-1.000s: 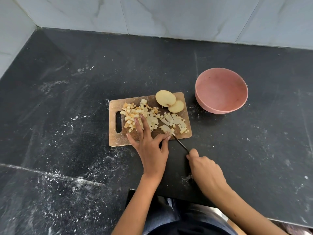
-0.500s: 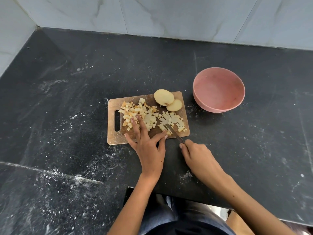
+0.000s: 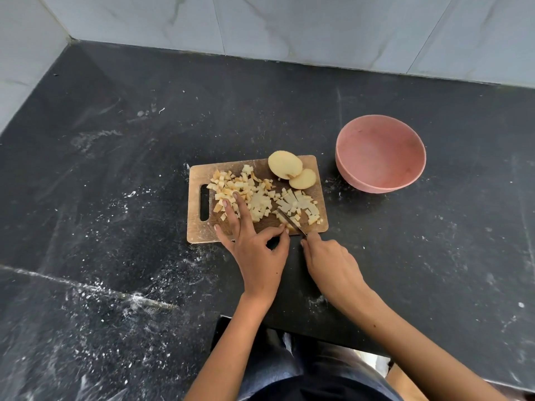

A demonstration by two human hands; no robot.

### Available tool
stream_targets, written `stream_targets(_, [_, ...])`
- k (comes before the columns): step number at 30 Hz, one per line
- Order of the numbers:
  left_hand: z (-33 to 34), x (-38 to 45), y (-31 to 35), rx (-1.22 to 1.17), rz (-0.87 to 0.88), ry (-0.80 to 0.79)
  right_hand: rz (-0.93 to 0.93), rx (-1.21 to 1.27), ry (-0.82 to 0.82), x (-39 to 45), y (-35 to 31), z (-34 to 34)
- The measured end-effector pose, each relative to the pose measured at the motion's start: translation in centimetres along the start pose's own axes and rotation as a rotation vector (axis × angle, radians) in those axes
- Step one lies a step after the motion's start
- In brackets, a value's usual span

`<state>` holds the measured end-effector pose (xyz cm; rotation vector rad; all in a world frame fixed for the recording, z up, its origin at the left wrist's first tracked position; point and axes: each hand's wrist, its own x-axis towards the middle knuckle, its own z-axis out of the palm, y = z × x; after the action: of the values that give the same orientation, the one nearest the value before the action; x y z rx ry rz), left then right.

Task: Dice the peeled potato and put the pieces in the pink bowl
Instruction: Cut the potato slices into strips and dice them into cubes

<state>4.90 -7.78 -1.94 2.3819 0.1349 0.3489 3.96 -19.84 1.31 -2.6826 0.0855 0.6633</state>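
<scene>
A dark stone countertop, dusted with pale specks, is stretching out beneath and around both hands, with pale marbled wall tiles rising beyond it. Ahead of the right hand and off to its right, the pink bowl is sitting on the counter, well apart from either hand and holding no potato. Directly ahead of both hands a wooden cutting board is lying flat, its handle slot on the side away from the right hand. The left hand is resting on the board's near edge, three fingers lying straight across the wood among the pieces while thumb and forefinger are pinching a small bit of potato just beside the blade. The right hand is curling round the handle of a knife, forefinger pointing along it, the blade slanting forward and left onto the board. The diced potato pieces are lying scattered across the board, just ahead of the left fingertips. Two uncut potato halves are leaning together at the board's far edge, ahead of the right hand.
</scene>
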Motion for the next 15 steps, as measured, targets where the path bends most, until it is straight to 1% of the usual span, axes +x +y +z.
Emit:
stream_targets(7, [0.0,0.2,0.2,0.015,-0.016,-0.016,0.007,-0.098,-0.033,0.3,0.3,0.4])
stream_targets(15, [0.3,0.2,0.6,0.045,-0.023,-0.041,0.006,-0.037,-0.05,-0.8,1.2,0.7])
